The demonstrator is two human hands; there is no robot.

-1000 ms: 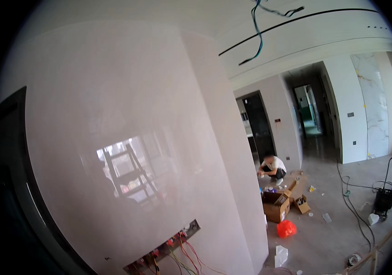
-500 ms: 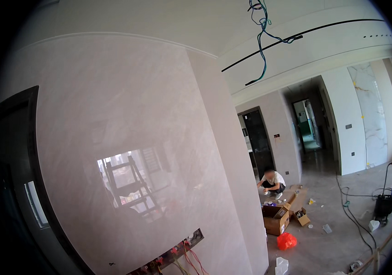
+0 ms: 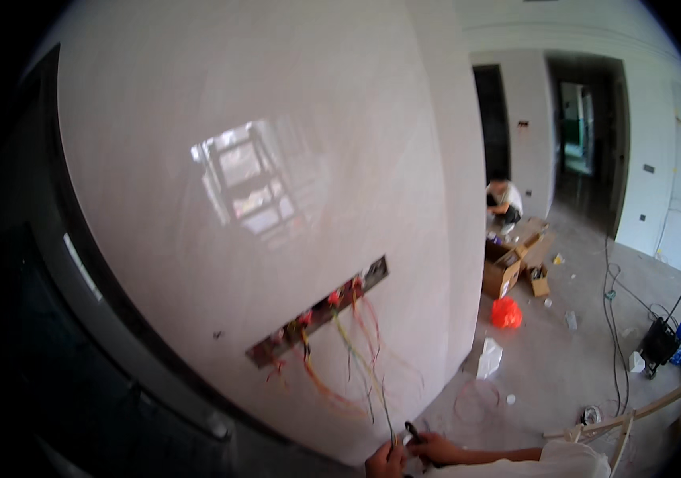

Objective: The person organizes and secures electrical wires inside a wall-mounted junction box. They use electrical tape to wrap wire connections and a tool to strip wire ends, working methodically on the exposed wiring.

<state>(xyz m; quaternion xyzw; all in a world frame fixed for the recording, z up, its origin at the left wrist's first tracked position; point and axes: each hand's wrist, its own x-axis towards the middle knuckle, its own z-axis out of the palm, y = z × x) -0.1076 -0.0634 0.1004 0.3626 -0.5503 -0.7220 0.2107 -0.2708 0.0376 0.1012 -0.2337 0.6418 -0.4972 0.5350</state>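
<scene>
At the lower edge my left hand is closed round the end of a thin electrical wire. Beside it, nearly touching, my right hand grips a small dark hand tool; its kind is hard to make out, as most of it is hidden in the fingers. The wire hangs from a long slanted row of wall boxes sunk into the pale glossy wall. Out of the boxes come red, yellow and green wires, loose and partly blurred.
A dark door frame stands at the left. On the floor to the right lie open cardboard boxes, a red plastic bag and long cables. Another person squats behind the boxes. A wooden frame and a black trolley are at the right.
The view has tipped downward, so the wall boxes and wires sit higher and show whole. Both my hands have come into view at the lower edge, with the wire and the dark tool.
</scene>
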